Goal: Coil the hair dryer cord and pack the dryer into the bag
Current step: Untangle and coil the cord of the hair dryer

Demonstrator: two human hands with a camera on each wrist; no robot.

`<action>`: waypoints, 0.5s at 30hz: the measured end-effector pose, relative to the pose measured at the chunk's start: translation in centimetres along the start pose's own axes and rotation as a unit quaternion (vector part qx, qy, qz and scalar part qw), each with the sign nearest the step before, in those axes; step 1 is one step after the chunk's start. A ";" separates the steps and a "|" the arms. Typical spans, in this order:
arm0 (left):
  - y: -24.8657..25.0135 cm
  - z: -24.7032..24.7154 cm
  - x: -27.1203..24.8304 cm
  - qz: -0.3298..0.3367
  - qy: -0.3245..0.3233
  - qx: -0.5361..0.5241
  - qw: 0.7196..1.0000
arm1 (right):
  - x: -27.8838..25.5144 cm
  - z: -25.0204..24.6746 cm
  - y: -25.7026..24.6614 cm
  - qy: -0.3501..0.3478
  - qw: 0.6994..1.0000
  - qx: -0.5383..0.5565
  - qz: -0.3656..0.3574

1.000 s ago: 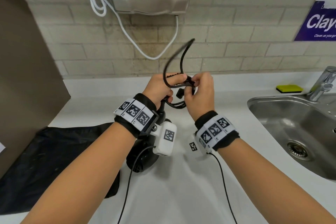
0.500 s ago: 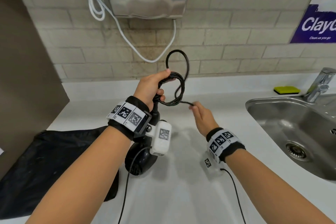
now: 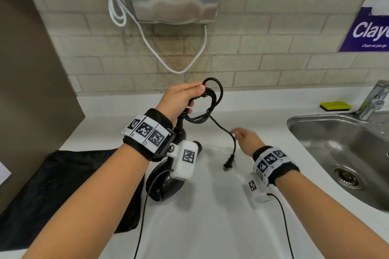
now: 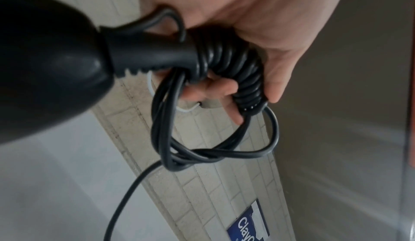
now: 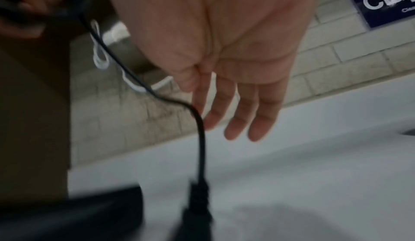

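1. Looking down from the head view: the left hand (image 3: 183,99) grips the cord (image 3: 207,109) coils at 12 o'clock above the dryer (image 3: 168,178), which hangs nose-down below the wrist. A loose tail runs toward 5 o'clock to the plug (image 3: 228,164), dangling just above the counter (image 3: 210,227). The right hand (image 3: 246,139) is at the tail's 3 o'clock, nearer the plug than the left. The bag (image 3: 63,185) lies flat at the dryer's 9 o'clock.
2. Left wrist view: fingers (image 4: 272,85) curl round the ribbed cord root and the loops; the tail drops toward 7 o'clock.
3. Right wrist view: fingers (image 5: 261,118) are straight and spread, holding nothing; the tail hangs just beside them at 9 o'clock, its long axis near vertical. Catching it should be the right hand's job.
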State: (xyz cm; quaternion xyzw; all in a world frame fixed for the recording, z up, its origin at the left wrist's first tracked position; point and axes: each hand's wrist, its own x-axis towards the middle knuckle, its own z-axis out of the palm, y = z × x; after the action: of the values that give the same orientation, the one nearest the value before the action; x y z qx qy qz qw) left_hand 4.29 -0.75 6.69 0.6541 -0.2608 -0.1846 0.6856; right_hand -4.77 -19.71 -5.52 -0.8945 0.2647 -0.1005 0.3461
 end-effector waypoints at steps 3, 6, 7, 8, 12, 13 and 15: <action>-0.1 0.1 0.1 -0.009 0.016 -0.027 0.999 | -0.8 -2.0 -4.3 0.132 0.967 0.184 -0.118; -0.1 0.4 0.1 -0.002 0.022 -0.018 1.000 | -1.6 -3.5 -8.7 0.166 0.928 0.261 -0.209; -0.1 0.4 0.1 0.003 0.024 -0.014 1.000 | -1.9 -3.8 -9.9 0.165 0.919 0.275 -0.231; -0.2 0.5 0.2 0.006 0.026 -0.010 1.000 | -2.2 -4.0 -10.9 0.164 0.911 0.288 -0.243; -0.3 0.9 0.3 0.014 0.028 -0.001 1.000 | -2.7 -4.2 -12.8 0.157 0.899 0.337 -0.230; -0.3 0.9 0.3 0.013 0.029 -0.005 0.999 | -2.8 -4.0 -12.8 0.155 0.900 0.339 -0.225; -0.3 0.7 0.4 0.003 0.030 -0.016 0.999 | -2.6 -3.3 -12.3 0.168 0.907 0.320 -0.215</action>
State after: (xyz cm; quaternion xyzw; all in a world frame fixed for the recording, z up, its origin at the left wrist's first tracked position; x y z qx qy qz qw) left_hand 4.20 -1.55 6.45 0.6471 -0.2394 -0.1672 0.7043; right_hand -3.19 -12.51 5.26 -0.7407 0.0740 -0.4003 0.5344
